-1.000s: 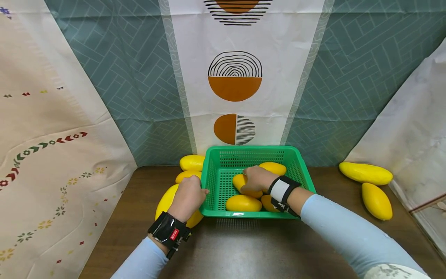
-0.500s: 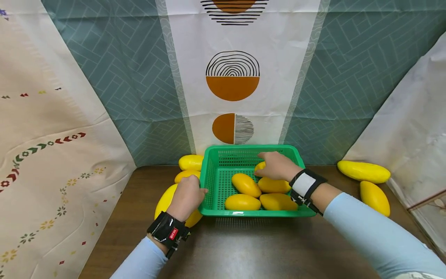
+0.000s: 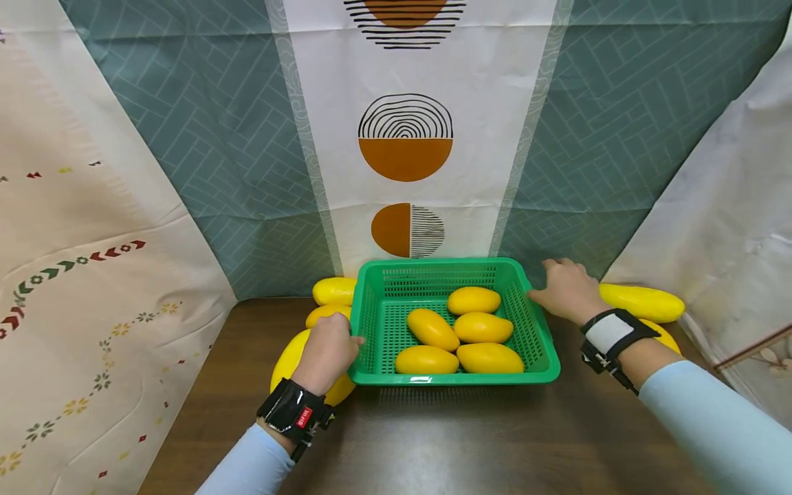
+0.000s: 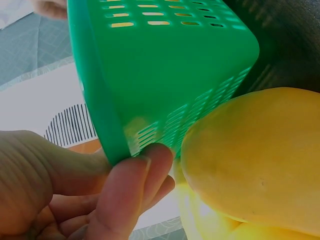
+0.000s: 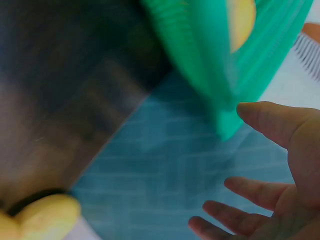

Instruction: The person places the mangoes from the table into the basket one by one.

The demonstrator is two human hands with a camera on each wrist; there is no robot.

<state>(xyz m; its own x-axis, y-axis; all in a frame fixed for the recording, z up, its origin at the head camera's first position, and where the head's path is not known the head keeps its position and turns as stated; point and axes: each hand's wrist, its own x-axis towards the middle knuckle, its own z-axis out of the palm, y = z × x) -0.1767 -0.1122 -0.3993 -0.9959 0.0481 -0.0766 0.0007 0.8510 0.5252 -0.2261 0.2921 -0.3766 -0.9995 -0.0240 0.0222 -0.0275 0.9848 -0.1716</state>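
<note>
A green mesh basket [image 3: 454, 377] stands on the dark wooden table and holds several yellow mangoes [image 3: 473, 300]. My left hand [image 3: 351, 341] grips the basket's left rim; in the left wrist view its fingers [image 4: 131, 184] pinch the basket's wall [image 4: 165, 65] beside a big mango [image 4: 255, 155]. My right hand [image 3: 552, 280] is outside the basket at its back right corner, fingers straight and holding nothing. In the blurred right wrist view the open right hand [image 5: 260, 165] sits just off the basket's corner [image 5: 225, 60]. A long mango [image 3: 643, 302] lies just right of that hand.
Three more mangoes lie left of the basket: one at the back [image 3: 334, 291], one behind my left hand [image 3: 324, 314], a large one under it [image 3: 289, 357]. Another mango [image 3: 667, 334] shows behind my right wrist. Patterned cloth walls enclose the table on three sides.
My right hand let go of a mango in the basket, passed over the back of the basket and moved out past the right rim. The left hand kept its grip on the basket.
</note>
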